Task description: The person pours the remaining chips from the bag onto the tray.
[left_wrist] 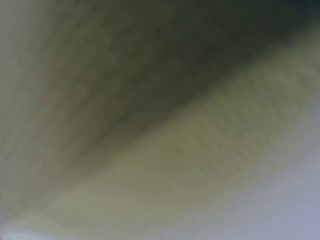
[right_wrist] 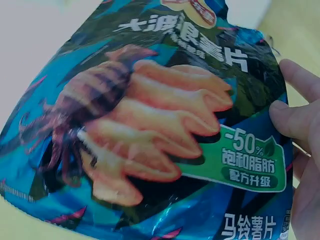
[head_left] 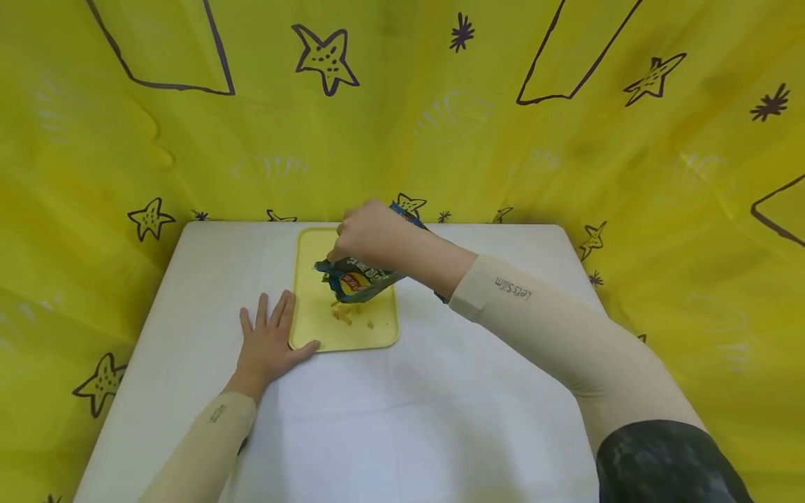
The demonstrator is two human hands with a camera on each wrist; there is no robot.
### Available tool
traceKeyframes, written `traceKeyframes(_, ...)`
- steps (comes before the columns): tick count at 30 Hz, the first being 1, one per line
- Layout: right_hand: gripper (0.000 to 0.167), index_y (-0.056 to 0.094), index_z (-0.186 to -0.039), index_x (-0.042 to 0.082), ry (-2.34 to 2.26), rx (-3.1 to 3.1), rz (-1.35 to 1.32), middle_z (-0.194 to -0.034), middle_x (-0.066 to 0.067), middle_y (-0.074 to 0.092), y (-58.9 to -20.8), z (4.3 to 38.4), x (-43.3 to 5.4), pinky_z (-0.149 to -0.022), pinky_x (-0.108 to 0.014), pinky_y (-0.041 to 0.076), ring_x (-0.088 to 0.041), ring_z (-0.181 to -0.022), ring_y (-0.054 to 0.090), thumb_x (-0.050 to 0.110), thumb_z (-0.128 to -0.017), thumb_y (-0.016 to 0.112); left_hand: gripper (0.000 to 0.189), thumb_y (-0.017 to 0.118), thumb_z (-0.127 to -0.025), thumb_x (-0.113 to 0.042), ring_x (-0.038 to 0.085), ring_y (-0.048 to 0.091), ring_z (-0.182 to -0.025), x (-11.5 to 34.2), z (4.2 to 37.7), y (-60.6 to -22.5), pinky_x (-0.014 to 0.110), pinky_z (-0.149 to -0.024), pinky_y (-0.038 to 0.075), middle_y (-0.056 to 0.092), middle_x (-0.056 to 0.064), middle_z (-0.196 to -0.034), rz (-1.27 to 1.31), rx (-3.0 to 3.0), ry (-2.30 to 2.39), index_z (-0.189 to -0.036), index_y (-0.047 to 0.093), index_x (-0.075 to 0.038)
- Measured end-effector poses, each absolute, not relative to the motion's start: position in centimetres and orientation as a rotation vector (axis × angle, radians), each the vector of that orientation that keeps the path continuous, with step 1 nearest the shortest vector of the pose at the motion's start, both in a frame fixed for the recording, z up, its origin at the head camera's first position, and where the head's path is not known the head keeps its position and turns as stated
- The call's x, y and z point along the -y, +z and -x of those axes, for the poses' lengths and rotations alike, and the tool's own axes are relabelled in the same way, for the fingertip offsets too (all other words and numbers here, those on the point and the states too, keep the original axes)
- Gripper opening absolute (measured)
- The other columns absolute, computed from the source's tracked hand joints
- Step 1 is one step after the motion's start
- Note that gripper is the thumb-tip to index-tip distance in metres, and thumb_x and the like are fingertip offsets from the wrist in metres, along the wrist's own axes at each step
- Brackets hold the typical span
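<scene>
2 close-fitting beige arm sleeves reach the wrists; left hand [head_left: 267,349] and right hand [head_left: 374,234] are bare. Right sleeve [head_left: 566,342] carries dark "Let'sSlim" lettering [head_left: 513,288] near its cuff and creases at the elbow. Left sleeve [head_left: 195,450] bears a small, illegible dark marking [head_left: 216,413]. A black garment sleeve [head_left: 666,457] covers the right upper arm.

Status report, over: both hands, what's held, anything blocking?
Right hand holding blue foil chip bag over yellow rectangular tray. Left hand spread at tray's near-left corner. Small golden pieces on tray; no obstruction seen.
</scene>
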State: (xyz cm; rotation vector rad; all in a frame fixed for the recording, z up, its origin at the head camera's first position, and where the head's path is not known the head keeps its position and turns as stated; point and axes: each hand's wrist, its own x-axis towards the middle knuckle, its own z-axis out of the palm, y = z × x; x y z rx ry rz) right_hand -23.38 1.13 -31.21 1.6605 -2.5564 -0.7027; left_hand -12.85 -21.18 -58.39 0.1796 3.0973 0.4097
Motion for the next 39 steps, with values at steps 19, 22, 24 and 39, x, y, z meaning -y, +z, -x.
traceKeyframes(19,0.036,0.068,-0.125,0.044,-0.758,2.547,-1.642,-0.113,0.011,0.074,-31.5,23.6,0.7,-0.071,-0.031,0.053,-0.015,-0.096,0.064,0.020,-0.099,0.063,0.113,0.047,-0.082,-0.082,0.049,-0.002,-0.151,21.4,13.0,-58.8,0.072,-0.111,-0.012,0.015,0.012,-0.167,-0.189,-3.090,0.407,-0.161,0.010,-0.010)
traceKeyframes(22,0.036,0.068,-0.125,0.045,-0.766,2.531,-1.644,-0.113,0.010,0.074,-31.4,23.5,0.7,-0.071,-0.031,0.053,-0.015,-0.095,0.064,0.020,-0.099,0.063,0.113,0.047,-0.082,-0.082,0.049,-0.002,-0.151,21.4,13.0,-58.8,0.072,-0.111,-0.013,0.014,0.013,-0.167,-0.185,-3.085,0.406,-0.161,0.010,-0.010)
traceKeyframes(24,0.035,0.068,-0.125,0.045,-0.773,2.520,-1.651,-0.113,0.010,0.074,-31.3,23.5,0.7,-0.072,-0.032,0.053,-0.015,-0.095,0.064,0.021,-0.099,0.062,0.113,0.048,-0.082,-0.081,0.049,-0.002,-0.151,21.4,13.1,-58.7,0.072,-0.111,-0.012,0.014,0.013,-0.167,-0.183,-3.084,0.414,-0.161,0.010,-0.009)
traceKeyframes(39,0.037,0.067,-0.127,0.045,-0.771,2.509,-1.647,-0.111,0.010,0.074,-30.7,23.1,0.8,-0.072,-0.033,0.054,-0.015,-0.094,0.063,0.021,-0.098,0.064,0.113,0.046,-0.082,-0.082,0.050,-0.001,-0.150,21.4,13.0,-58.6,0.073,-0.111,-0.010,0.015,0.013,-0.167,-0.182,-3.089,0.383,-0.161,0.010,-0.010)
